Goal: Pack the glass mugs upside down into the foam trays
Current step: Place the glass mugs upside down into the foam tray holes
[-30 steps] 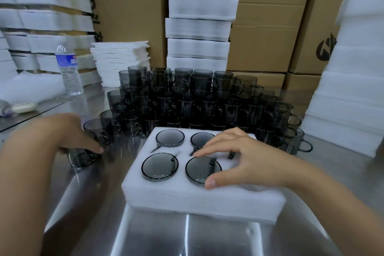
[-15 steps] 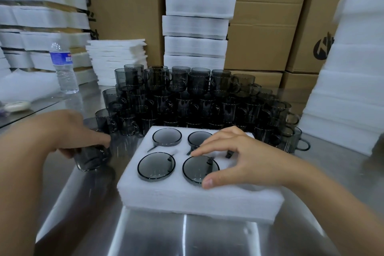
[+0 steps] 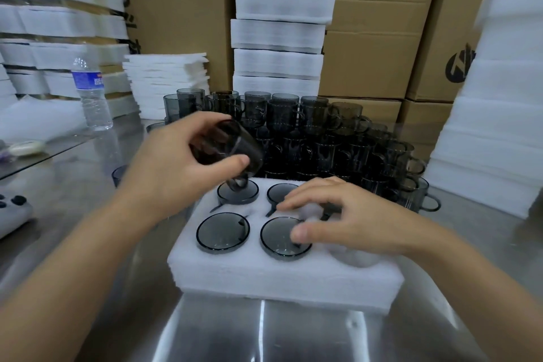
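Head view: smoked glass mug point(image 3: 235, 145) is gripped by left hand point(image 3: 176, 167), fingers and thumb curled round its wall. It is held tilted in the air over the rear left corner of the foam tray point(image 3: 264, 276). Four inverted mugs point(image 3: 222, 232) are seated in tray pockets. Right hand point(image 3: 349, 223) is laid on the tray, fingers spread and loosely bent, nothing grasped. Tray is carried by the steel tabletop point(image 3: 235, 332).

foam tray point(image 3: 282, 276): white, matt, fuzzy grain. mugs point(image 3: 346, 153) behind it: smoked glass, glossy, see-through. table point(image 3: 235, 335) under it: brushed steel, strong glare. boxes point(image 3: 370, 62) behind it: matt brown cardboard. bottle point(image 3: 93, 100) left of it: clear ribbed plastic.
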A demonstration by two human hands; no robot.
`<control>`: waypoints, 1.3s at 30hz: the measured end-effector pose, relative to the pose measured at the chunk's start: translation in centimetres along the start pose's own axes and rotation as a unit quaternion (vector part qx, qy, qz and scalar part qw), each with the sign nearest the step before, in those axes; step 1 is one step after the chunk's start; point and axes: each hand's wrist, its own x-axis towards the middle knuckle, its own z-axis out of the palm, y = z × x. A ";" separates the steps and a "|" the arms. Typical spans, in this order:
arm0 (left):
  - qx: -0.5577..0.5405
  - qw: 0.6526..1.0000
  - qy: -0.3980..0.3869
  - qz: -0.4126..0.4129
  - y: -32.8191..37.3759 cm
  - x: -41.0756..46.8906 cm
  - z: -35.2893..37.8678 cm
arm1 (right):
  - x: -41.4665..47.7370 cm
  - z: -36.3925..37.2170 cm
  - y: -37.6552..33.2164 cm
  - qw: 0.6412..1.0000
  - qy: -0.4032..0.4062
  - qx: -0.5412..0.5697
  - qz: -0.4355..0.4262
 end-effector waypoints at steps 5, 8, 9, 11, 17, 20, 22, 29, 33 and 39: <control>-0.055 0.993 -0.051 0.093 0.6 -1.1 3.2 | 0.4 0.0 0.1 0.989 0.088 0.121 0.011; -0.029 0.984 -0.083 0.153 0.7 -1.3 4.1 | 0.6 0.4 0.2 0.980 0.131 0.151 0.018; -0.018 0.982 -0.087 0.169 0.7 -1.3 4.2 | 0.6 0.5 0.2 0.978 0.143 0.154 0.018; 0.005 0.978 -0.081 0.193 0.6 -1.3 4.2 | 0.7 0.6 0.1 0.974 0.157 0.162 0.018; -0.001 0.977 -0.108 0.185 0.3 -1.3 4.1 | 0.8 0.8 0.2 0.967 0.175 0.182 0.022; -0.044 0.977 -0.135 0.157 0.1 -1.2 4.1 | 0.8 0.8 0.2 0.964 0.177 0.195 0.023; -0.069 0.977 -0.157 0.128 -0.1 -1.1 4.2 | 0.8 0.7 0.4 0.961 0.180 0.209 0.023; -0.089 0.963 -0.243 0.071 -0.3 -0.9 4.0 | 0.6 0.5 0.1 0.960 0.164 0.227 -0.009; -0.081 0.961 -0.259 0.053 -0.3 -0.9 4.1 | 0.4 0.5 -0.4 0.962 0.152 0.225 -0.026; -0.067 0.961 -0.261 0.054 -0.4 -0.8 4.3 | 0.6 0.5 -0.2 0.962 0.166 0.216 0.024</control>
